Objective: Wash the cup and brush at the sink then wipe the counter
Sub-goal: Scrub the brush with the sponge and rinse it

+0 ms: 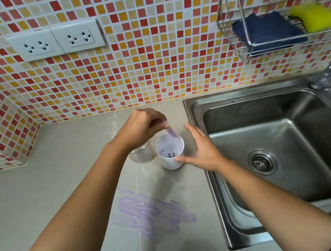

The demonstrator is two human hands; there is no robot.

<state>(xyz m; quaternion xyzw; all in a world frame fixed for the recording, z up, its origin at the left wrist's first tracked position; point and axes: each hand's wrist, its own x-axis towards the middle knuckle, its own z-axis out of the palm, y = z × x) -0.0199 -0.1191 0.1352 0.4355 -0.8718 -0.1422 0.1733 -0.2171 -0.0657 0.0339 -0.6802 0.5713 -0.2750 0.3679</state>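
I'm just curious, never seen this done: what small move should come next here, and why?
Probably the right hand should close round the white cup: it is open beside it, thumb at its wall, the left hand pinches the brush in the cup, and the sink lies just right.

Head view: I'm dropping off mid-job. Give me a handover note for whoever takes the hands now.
Left hand: pinches the brush, which leans into the cup.
Right hand: open, thumb against the cup's side, not gripping.
The cup stands on the counter beside the sink, with a purple smear in front of it.
A blue cloth and a yellow sponge sit above the sink.
Done: nothing looks washed; the cup is stained purple inside.
Left: wash cup and brush, wipe the smear.
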